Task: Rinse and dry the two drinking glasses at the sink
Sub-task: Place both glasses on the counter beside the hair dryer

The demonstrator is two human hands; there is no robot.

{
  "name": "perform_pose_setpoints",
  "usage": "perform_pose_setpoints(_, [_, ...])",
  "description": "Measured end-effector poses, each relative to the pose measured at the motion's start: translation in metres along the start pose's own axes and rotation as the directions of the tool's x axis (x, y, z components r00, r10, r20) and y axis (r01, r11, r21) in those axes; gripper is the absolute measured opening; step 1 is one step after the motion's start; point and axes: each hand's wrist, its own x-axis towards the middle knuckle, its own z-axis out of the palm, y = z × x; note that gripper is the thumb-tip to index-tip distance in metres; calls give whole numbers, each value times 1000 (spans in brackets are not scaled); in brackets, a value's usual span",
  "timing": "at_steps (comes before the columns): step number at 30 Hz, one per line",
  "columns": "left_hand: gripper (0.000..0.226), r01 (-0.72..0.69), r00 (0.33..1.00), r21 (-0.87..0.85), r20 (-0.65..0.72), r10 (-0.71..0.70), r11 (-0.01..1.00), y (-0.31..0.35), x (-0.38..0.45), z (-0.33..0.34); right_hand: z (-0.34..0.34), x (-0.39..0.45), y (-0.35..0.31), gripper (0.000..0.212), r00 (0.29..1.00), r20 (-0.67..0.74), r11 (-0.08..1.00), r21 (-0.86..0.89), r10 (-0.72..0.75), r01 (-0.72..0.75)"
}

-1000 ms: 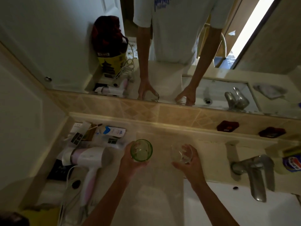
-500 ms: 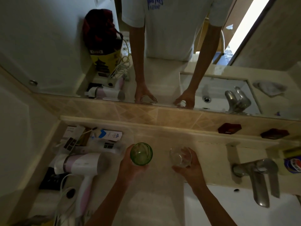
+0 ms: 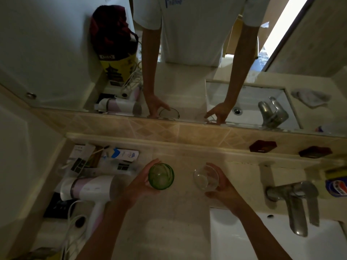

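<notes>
Starting at the left, we are noticing a hair dryer lying on the counter with its cord trailing toward us, and that is our first worry: any water splashing from the rinse could be reaching an electrical appliance sitting just beside our work. Next, we are holding the green glass in our left hand, fingers and thumb curling round its side, the glass over the counter and not yet at the sink. Further right, our right hand is wrapping its fingers round the clear glass, again over the counter near the basin's back corner. With both hands occupied, we are judging that working the tap is going to be awkward; reaching for the lever with a glass in hand is risking a knock against the metal spout, or the two glasses clinking together. Wet glass is also likely slipping more easily, and the dim light is making edges harder to judge.
</notes>
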Motion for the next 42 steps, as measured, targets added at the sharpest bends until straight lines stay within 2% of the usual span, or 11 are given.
perform_pose_setpoints(5, [90,-13,997,-14,-78,12,1000,-5,2,6,2,1,-4,87,995,-95,999,-29,16,-18])
perform_pose_setpoints(9, [94,-69,936,78,-339,92,995,-8,2,41,25,-4,10,92,946,-322,999,23,-13,21])
perform_pose_setpoints(13, [97,-97,880,-68,-471,54,993,-17,-4,71,39,-7,19,97,897,-440,998,33,-32,51])
perform_pose_setpoints(17, [118,-103,928,-65,-366,72,993,-18,-4,56,25,-12,17,113,939,-336,997,12,-71,79])
perform_pose_setpoints(20, [103,-79,985,-42,-158,71,996,-4,-10,34,5,-14,13,111,976,-203,995,-87,-73,57])
perform_pose_setpoints(22, [88,-79,992,-42,-101,74,996,4,-10,25,-3,-11,10,99,986,-163,989,-145,-40,16])
perform_pose_setpoints(28, [82,-65,965,31,-254,71,997,3,-9,37,17,-13,6,92,932,-356,987,-160,-70,13])
perform_pose_setpoints(32, [86,-67,868,-55,-496,31,996,-10,-10,70,43,-20,13,101,838,-538,989,-146,-95,18])
perform_pose_setpoints(35, [89,-117,812,-86,-582,45,989,-15,-7,84,47,-20,17,110,824,-563,994,-113,-65,1])
perform_pose_setpoints(39, [109,-116,873,-19,-479,93,993,-15,-3,66,32,-21,19,114,891,-436,988,-132,-127,76])
perform_pose_setpoints(42, [101,-103,945,22,-309,104,994,-10,-1,43,16,-20,16,104,932,-333,977,-197,-145,82])
